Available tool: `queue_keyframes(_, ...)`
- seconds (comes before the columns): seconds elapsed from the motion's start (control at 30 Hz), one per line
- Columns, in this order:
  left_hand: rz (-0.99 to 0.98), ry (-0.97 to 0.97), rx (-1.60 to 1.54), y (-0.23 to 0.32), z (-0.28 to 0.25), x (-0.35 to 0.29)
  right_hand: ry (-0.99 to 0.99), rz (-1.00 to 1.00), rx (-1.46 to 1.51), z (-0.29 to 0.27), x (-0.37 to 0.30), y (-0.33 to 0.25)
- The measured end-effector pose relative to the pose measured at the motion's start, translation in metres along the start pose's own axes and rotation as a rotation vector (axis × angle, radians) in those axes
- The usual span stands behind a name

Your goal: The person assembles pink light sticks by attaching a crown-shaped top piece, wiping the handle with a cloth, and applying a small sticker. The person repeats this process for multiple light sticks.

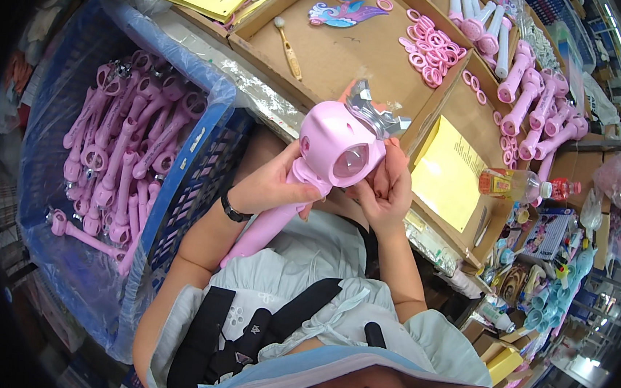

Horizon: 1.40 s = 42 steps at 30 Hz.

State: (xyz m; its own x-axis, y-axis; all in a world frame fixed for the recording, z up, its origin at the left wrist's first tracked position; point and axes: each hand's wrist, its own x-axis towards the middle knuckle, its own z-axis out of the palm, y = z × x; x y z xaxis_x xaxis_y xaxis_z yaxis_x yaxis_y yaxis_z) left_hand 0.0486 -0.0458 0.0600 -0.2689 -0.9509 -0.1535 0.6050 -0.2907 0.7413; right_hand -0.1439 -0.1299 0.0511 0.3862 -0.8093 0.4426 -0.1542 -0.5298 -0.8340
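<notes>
Gripping the pink wand (pixel 322 140) round its neck (pixel 302 172), the left hand (pixel 271 184) holds it over the lap (pixel 306 245) — the right hand (pixel 384 189) curls beneath its silver crown (pixel 376 117), hold unclear. Left, a blue basket (pixel 183 188) holds similar wands (pixel 122 135); ahead, pink rings (pixel 428 46) lie in a cardboard tray (pixel 358 55).

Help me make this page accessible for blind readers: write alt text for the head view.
The person's left hand grips a pink toy wand with a silver crown; the right hand is just below the crown. At left, a plastic-lined blue crate holds many pink wands; ahead, a cardboard tray holds pink rings and a brush.
</notes>
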Motion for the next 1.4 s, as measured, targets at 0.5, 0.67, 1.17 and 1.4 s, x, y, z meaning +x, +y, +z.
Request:
queue_keyframes(0.5, 0.158, 0.259, 0.571, -0.006, 0.014, 0.002, -0.242, -0.308, -0.127, -0.01, 0.026, -0.003)
queue_keyframes(0.67, 0.169, 0.258, 0.564, -0.008, 0.013, 0.002, -0.165, -0.252, -0.129, -0.006, 0.023, -0.01)
queue_keyframes(1.17, 0.302, 0.282, 0.759, -0.009, 0.011, 0.003, -0.215, -0.243, -0.342, -0.012, 0.028, -0.016)
queue_keyframes(1.4, 0.296, 0.304, 0.757, -0.014, 0.013, 0.0, -0.202, -0.383, -0.429, -0.012, 0.023, -0.013)
